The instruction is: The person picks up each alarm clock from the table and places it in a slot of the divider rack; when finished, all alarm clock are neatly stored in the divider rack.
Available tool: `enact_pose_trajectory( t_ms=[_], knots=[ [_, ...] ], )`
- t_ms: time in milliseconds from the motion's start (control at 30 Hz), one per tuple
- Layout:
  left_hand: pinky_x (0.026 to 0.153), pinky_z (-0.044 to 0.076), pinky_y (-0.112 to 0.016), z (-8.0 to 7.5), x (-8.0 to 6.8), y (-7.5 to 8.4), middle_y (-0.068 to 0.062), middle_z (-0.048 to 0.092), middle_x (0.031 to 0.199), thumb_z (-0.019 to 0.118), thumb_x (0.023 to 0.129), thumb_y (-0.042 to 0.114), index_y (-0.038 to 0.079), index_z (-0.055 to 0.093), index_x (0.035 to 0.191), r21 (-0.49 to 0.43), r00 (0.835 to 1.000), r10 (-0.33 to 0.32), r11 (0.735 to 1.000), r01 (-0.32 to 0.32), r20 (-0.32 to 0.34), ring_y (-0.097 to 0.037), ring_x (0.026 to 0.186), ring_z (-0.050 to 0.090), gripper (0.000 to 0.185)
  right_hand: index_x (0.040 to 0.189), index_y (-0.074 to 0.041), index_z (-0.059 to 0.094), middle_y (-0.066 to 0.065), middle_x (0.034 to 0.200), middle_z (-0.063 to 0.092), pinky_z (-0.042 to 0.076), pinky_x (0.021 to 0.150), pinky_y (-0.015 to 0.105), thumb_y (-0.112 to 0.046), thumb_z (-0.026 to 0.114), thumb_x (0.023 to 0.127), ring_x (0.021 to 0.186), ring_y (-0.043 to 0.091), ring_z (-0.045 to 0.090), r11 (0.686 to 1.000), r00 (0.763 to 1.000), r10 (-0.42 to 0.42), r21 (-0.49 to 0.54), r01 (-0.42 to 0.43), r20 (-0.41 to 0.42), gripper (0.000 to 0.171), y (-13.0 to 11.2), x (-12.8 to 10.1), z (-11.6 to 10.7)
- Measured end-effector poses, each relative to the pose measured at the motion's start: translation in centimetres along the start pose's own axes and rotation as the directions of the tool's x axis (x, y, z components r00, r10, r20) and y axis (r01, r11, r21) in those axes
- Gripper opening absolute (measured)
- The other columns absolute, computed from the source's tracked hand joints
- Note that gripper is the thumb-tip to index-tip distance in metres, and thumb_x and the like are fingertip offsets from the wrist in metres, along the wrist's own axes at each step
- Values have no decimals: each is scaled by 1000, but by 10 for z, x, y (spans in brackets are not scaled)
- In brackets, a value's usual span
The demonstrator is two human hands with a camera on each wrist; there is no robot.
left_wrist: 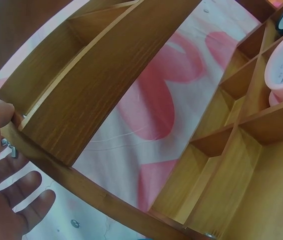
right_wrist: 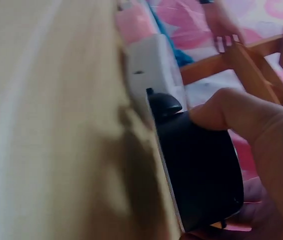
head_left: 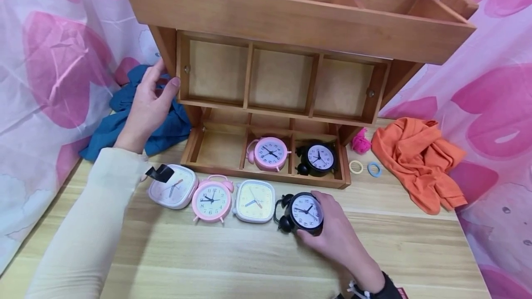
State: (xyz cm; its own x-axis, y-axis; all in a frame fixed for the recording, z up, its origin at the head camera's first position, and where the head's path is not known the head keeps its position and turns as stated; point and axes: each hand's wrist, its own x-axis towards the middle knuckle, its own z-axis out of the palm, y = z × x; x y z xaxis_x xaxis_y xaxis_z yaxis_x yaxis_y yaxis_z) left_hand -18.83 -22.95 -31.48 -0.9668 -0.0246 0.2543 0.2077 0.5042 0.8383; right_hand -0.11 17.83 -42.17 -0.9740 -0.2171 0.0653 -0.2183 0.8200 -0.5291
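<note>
My right hand (head_left: 332, 227) grips a black twin-bell alarm clock (head_left: 306, 211) around its body, thumb on one side. The clock lies face up at the right end of a row on the table. Beside it are a pale square clock (head_left: 255, 200), a pink twin-bell alarm clock (head_left: 212, 200) and another square clock (head_left: 173, 187), overlapped by a black strap. At the left side of a tiered wooden rack (head_left: 291, 17), my left hand (head_left: 151, 100) holds the side frame, thumb on its edge; its fingertips (left_wrist: 44, 202) show on the outer side.
In the rack's bottom tray (head_left: 266, 176) sit a pink alarm clock (head_left: 269, 152) and a black one (head_left: 319, 157). Blue cloth (head_left: 166, 128) lies left. Orange cloth (head_left: 415, 160), pink yarn (head_left: 360, 142) and two rings, cream (head_left: 355, 167) and blue (head_left: 374, 169), lie right.
</note>
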Motion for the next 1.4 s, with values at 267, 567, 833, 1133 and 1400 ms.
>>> enact_pose_trajectory(
  t_ms=[267, 567, 833, 1133, 1400],
  knots=[
    [98, 40, -35, -1, 0, -1, -4, 40, 148, 46, 102, 41, 43, 26, 153, 2, 1000, 1, 1000, -1, -7, -20, 124, 41, 55, 141, -7, 44, 12, 132, 54, 49, 96, 52, -36, 89, 66, 117, 27, 55, 999, 1000, 8, 38, -7, -30, 92, -15, 15, -29],
    [95, 39, -34, -2, 0, -2, -5, 41, 147, 46, 102, 42, 43, 27, 153, 6, 1000, 5, 1000, -5, -11, -19, 123, 41, 55, 150, -9, 36, 11, 141, 48, 46, 101, 52, -39, 84, 71, 125, 27, 50, 991, 994, -109, 80, 106, 33, 97, -56, 86, -28],
    [95, 40, -34, -2, 0, -2, -5, 40, 148, 46, 102, 42, 43, 26, 154, 7, 1000, -2, 1000, 2, -6, -22, 124, 41, 55, 153, -8, 31, 13, 141, 47, 47, 102, 43, -40, 81, 74, 122, 24, 50, 978, 973, -207, 43, 203, 106, 99, -92, 149, 6],
    [96, 40, -34, -1, 0, -1, -4, 41, 147, 46, 102, 43, 43, 26, 153, 16, 1000, 1, 1000, -1, -16, -20, 123, 41, 55, 155, -6, 26, 18, 152, 36, 43, 107, 41, -39, 78, 78, 133, 29, 44, 970, 947, -243, 23, 244, 211, 99, -128, 194, 39],
    [103, 40, -42, 2, 0, 0, -2, 39, 150, 45, 102, 43, 43, 24, 154, 16, 1000, -21, 1000, 21, -10, -22, 126, 41, 56, 158, -12, 20, 13, 157, 30, 26, 117, 53, -45, 70, 86, 142, 26, 34, 958, 916, -245, -64, 278, 317, 93, -139, 211, 54]
  ],
)
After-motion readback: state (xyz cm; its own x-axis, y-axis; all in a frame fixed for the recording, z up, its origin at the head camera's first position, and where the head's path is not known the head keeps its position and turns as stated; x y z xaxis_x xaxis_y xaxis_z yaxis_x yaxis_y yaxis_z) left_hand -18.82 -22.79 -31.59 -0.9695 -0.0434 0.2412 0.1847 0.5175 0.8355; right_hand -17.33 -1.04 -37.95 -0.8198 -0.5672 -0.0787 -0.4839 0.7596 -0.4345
